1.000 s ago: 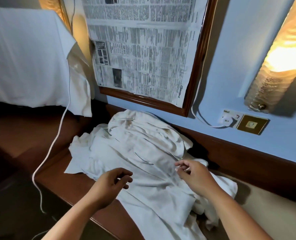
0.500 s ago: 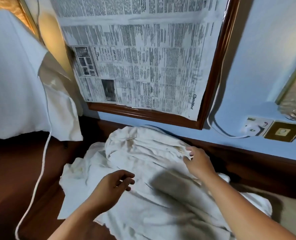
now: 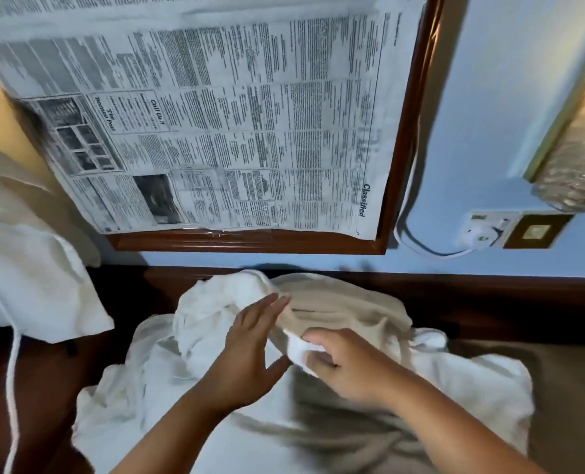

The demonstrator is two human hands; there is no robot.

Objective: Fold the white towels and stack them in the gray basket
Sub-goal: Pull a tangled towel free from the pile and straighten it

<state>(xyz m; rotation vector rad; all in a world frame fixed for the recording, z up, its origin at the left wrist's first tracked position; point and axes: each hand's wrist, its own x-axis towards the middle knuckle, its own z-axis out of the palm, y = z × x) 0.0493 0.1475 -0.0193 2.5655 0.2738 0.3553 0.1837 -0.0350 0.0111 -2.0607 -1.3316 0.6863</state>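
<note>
– White terry towels [image 3: 284, 429], crumpled in one heap: where do they lie?
– Across most of the dark brown wooden surface [image 3: 52, 388], up against the pale blue wall [image 3: 472, 97] below the sheet of newsprint in its dark wooden frame [image 3: 216, 131]. No towel in the heap looks folded, and the gray basket is out of view.
– So what is the step, by your reckoning?
– Getting one towel free of the heap, I'd say. To do it well, find a true hemmed corner and follow that hem to the next corner. Lift only when both are held. That way the towel comes out flat and doesn't drag its neighbours off the edge.
– And the arms?
– Both forearms enter from the lower edge and converge over the middle of the heap.
– The left?
– The left hand [image 3: 246, 357] is palm toward the cloth, its fingers [image 3: 274, 302] straight and close together, gripping nothing. They point at the shaded upper fold. Whether they press it or only brush it I cannot tell.
– The right?
– The right hand [image 3: 349, 367] sits just beside it, knuckles up. Its fingers [image 3: 322, 335] are curled and pinch a small white towel corner [image 3: 296, 350] against the thumb.
– Any advice?
– The flat left hand could hold the rest down while the right draws that corner toward the body. Then the left could slide along the hem for the second corner.
</note>
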